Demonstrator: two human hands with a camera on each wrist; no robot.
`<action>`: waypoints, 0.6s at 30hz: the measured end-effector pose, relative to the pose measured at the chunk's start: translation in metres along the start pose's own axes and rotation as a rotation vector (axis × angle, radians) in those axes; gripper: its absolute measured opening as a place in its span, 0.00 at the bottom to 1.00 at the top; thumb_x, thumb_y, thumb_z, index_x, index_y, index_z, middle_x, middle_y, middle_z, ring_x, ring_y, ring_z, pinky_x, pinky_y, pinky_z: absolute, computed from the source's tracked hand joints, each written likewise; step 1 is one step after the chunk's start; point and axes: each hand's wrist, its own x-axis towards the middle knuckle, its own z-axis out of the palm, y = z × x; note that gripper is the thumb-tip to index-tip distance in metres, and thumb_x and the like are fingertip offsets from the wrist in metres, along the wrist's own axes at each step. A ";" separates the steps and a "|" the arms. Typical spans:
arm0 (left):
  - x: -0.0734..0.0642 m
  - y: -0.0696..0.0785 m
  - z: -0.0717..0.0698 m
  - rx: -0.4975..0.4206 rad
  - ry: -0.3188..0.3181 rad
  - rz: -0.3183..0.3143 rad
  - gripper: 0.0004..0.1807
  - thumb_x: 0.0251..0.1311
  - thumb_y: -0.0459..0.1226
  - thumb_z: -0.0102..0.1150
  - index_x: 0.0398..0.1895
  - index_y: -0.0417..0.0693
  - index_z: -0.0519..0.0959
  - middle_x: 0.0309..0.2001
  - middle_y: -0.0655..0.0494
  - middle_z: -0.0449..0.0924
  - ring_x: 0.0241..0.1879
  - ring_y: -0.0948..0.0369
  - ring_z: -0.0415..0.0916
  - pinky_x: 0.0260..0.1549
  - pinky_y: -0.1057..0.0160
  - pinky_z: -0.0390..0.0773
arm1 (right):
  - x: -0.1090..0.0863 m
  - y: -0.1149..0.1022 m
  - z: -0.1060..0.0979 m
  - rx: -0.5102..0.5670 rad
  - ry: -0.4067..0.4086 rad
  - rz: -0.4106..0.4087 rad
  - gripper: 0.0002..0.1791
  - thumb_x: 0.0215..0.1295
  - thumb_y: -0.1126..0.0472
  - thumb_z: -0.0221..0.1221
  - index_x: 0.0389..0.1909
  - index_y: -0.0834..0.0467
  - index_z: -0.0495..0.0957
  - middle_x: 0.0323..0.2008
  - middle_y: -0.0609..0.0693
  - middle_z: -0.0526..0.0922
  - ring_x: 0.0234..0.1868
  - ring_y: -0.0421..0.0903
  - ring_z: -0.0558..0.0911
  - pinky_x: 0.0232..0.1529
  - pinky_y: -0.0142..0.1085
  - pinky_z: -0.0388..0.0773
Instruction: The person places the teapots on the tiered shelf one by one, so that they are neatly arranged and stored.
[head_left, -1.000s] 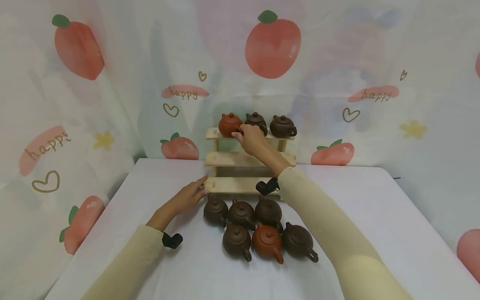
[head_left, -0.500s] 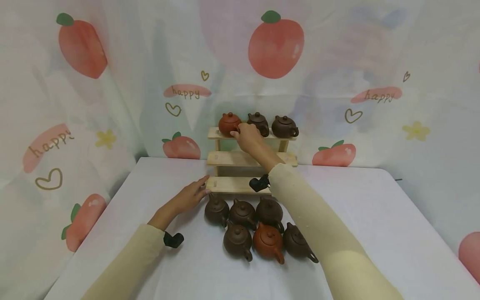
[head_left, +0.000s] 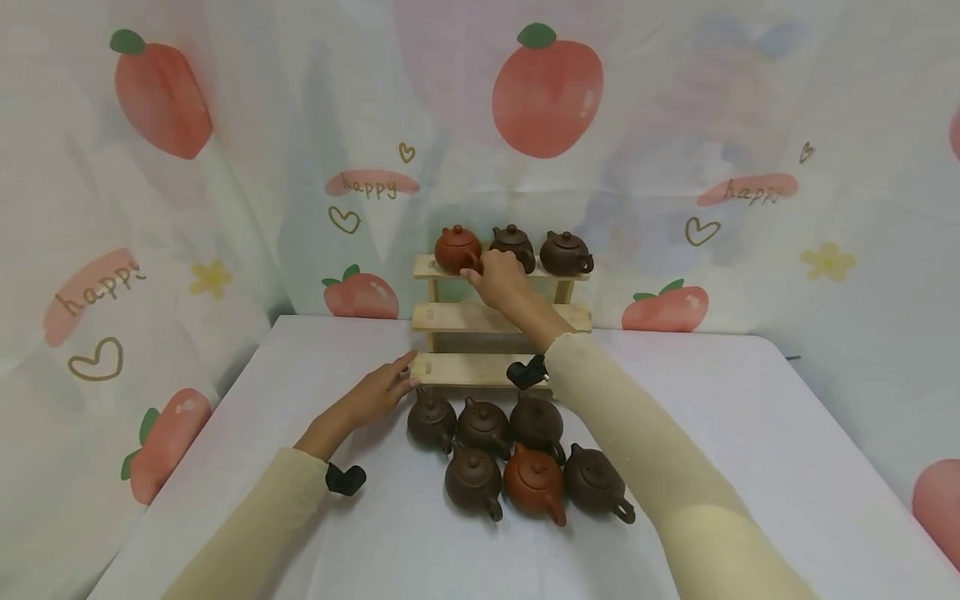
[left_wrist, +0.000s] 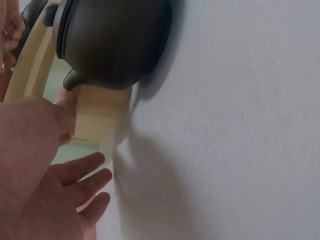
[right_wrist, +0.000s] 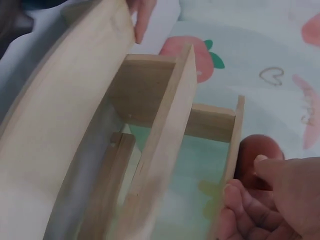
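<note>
On the top shelf of a three-step wooden rack (head_left: pixel 457 317), a reddish-brown teapot (head_left: pixel 456 248) stands at the left end. My right hand (head_left: pixel 504 279) pinches it by its handle side, with curled fingers covering the handle. Two dark brown teapots, a middle one (head_left: pixel 512 240) and a right one (head_left: pixel 566 252), share that shelf. My left hand (head_left: pixel 375 393) touches the left end of the lowest shelf (head_left: pixel 480 370), its fingers mostly straight and spread. Close beside it in the left wrist view sits a dark teapot (left_wrist: pixel 115 40) on the table.
Several teapots stand close together in two rows before the rack, mostly dark ones (head_left: pixel 474 479) and one reddish-brown one (head_left: pixel 534 483). The middle shelf (head_left: pixel 502 317) lies under my right wrist. A printed cloth backdrop (head_left: pixel 652 167) hangs behind the white table (head_left: pixel 705 400).
The reddish-brown teapot has shifted very slightly left on the top shelf, with my right hand at its handle. My right forearm swung left, then slightly back. The left hand keeps its place.
</note>
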 end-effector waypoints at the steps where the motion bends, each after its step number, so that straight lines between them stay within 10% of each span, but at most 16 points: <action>1: 0.001 0.000 0.000 0.001 0.000 0.001 0.36 0.84 0.45 0.47 0.85 0.39 0.50 0.77 0.27 0.60 0.78 0.36 0.58 0.75 0.36 0.59 | -0.003 0.001 -0.001 -0.005 -0.015 0.005 0.28 0.82 0.46 0.56 0.19 0.56 0.71 0.17 0.48 0.67 0.20 0.45 0.68 0.25 0.36 0.66; 6: 0.002 0.001 0.001 0.002 -0.001 0.001 0.36 0.84 0.45 0.47 0.85 0.40 0.50 0.77 0.27 0.61 0.78 0.36 0.58 0.75 0.36 0.60 | -0.031 0.014 -0.011 -0.052 -0.099 -0.043 0.32 0.82 0.47 0.57 0.13 0.56 0.70 0.11 0.45 0.63 0.14 0.42 0.62 0.21 0.35 0.62; 12: 0.001 0.001 0.001 0.020 0.018 0.029 0.36 0.84 0.45 0.48 0.85 0.39 0.52 0.75 0.26 0.64 0.77 0.35 0.61 0.74 0.36 0.62 | -0.094 0.046 -0.022 -0.088 -0.144 -0.150 0.23 0.79 0.47 0.60 0.31 0.63 0.85 0.24 0.53 0.82 0.25 0.48 0.78 0.31 0.42 0.76; 18: 0.001 0.002 0.003 0.027 0.023 0.040 0.35 0.84 0.42 0.48 0.84 0.36 0.52 0.75 0.24 0.63 0.76 0.34 0.61 0.74 0.35 0.62 | -0.178 0.082 -0.026 -0.092 -0.257 -0.013 0.26 0.77 0.41 0.60 0.43 0.63 0.80 0.28 0.52 0.82 0.29 0.47 0.80 0.32 0.42 0.78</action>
